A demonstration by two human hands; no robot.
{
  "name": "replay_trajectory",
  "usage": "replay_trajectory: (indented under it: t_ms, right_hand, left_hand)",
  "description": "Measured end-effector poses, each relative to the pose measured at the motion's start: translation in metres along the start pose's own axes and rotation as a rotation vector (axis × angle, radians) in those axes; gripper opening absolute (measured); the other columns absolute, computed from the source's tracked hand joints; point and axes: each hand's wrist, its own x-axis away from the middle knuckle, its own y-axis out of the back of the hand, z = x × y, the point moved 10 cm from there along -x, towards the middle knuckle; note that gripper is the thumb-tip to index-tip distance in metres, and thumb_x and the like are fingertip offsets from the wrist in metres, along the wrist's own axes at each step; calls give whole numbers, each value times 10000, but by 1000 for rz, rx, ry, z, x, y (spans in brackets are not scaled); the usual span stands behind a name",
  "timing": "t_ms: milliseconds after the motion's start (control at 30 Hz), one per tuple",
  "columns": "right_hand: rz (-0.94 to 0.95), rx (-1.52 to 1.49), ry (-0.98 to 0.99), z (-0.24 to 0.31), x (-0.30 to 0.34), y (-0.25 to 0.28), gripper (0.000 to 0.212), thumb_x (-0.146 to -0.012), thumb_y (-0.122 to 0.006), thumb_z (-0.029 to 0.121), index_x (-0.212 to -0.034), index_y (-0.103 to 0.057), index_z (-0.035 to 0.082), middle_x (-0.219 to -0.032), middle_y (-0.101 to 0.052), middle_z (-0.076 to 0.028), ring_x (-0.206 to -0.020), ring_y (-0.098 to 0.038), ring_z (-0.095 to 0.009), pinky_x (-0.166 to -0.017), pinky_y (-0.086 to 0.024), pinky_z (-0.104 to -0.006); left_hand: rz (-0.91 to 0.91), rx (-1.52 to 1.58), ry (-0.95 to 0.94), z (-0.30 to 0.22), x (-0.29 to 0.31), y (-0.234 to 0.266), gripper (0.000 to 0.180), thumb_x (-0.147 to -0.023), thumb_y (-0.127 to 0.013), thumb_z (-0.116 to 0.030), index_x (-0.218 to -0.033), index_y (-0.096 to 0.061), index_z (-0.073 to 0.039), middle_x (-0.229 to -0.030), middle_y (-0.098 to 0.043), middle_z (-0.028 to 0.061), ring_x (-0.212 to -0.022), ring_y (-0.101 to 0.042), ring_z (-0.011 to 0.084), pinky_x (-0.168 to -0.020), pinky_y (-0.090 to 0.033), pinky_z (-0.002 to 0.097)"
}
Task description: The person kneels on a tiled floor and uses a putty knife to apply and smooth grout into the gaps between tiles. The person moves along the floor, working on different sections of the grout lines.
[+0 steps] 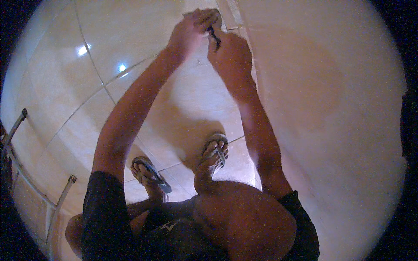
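Observation:
Both arms reach far forward, and the hands meet at the top of the head view beside the foot of the wall. My left hand (196,30) is closed, its fingers bent over something I cannot make out. Right next to it, my right hand (233,50) is curled into a fist. A thin, dark, curved thing (214,38) shows between the two hands at the right hand's fingers; its kind is too blurred to tell. Whatever lies under the fingertips is hidden.
Glossy beige tiles (87,108) cover the floor on the left, with bright reflections. A plain pale wall (331,108) rises along the right. My feet in flip-flops (150,174) stand below the hands. A metal frame with legs (54,209) is at the lower left.

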Motion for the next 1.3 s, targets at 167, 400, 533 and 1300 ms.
replay_trajectory:
  t_ms: [167, 400, 533, 1300]
  right_hand:
    - [129, -50, -123, 3, 73, 18, 331, -903, -610, 193, -1224, -652, 123, -761, -596, -157, -712, -625, -363, -643, -508, -480]
    - [457, -130, -212, 10, 159, 14, 431, -910, -581, 132, -1337, -570, 71, -890, -591, -191, -782, -626, -358, -682, -514, -461]
    - [462, -88, -220, 8, 176, -5, 453, -912, -566, 134, -1356, -540, 53, -912, -589, -211, -799, -629, -385, -702, -524, -479]
    - [279, -43, -176, 28, 103, -26, 465, -904, -581, 176, -1364, -549, 116, -905, -602, -180, -797, -639, -377, -680, -534, -485]
  left_hand:
    - [43, -1, 27, -53, 45, 10, 530, -771, -626, -132, -1294, -597, -50, -1412, -528, 119, -1304, -497, 282, -1112, -411, 387]
    - [158, 207, 21, -113, 125, -5, 516, -817, -563, -117, -1315, -553, 18, -1409, -514, 154, -1350, -456, 295, -1158, -355, 456]
    - [145, 252, -3, -112, 137, -16, 525, -798, -587, -125, -1305, -563, 9, -1399, -521, 157, -1342, -464, 301, -1161, -345, 466]
    - [120, -4, 48, -50, 94, -1, 545, -816, -557, -112, -1336, -519, 44, -1450, -475, 171, -1339, -453, 319, -1171, -307, 456]
